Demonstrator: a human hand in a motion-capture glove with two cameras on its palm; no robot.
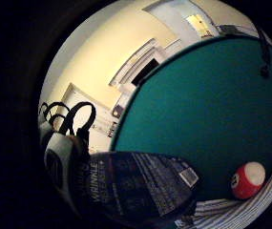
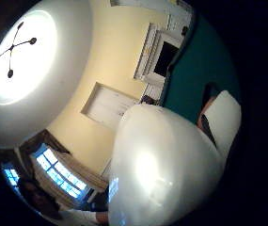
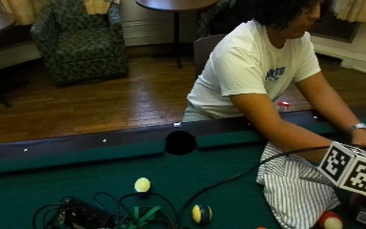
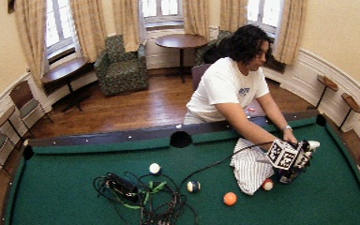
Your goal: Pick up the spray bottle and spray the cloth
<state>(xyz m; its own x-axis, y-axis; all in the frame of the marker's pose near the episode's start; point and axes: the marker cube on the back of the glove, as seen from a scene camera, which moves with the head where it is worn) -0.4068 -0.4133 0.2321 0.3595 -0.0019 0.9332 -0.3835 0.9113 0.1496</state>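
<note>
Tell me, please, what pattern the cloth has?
The cloth is white with thin dark stripes, clearest in the outside view.

Looks like a games room or lounge in an older house, not any kind of lab. The person works at a green-felt pool table (image 4: 74,187) with dark rails and a side pocket (image 4: 180,139), balls scattered on it, like an orange ball (image 4: 230,198) at about 6 o'clock. Behind, around 12 o'clock, there's a round wooden table (image 4: 180,41), a patterned armchair (image 4: 123,65), tall curtained windows (image 4: 161,9), a hardwood floor (image 4: 130,110) and cream walls with white trim.
</note>
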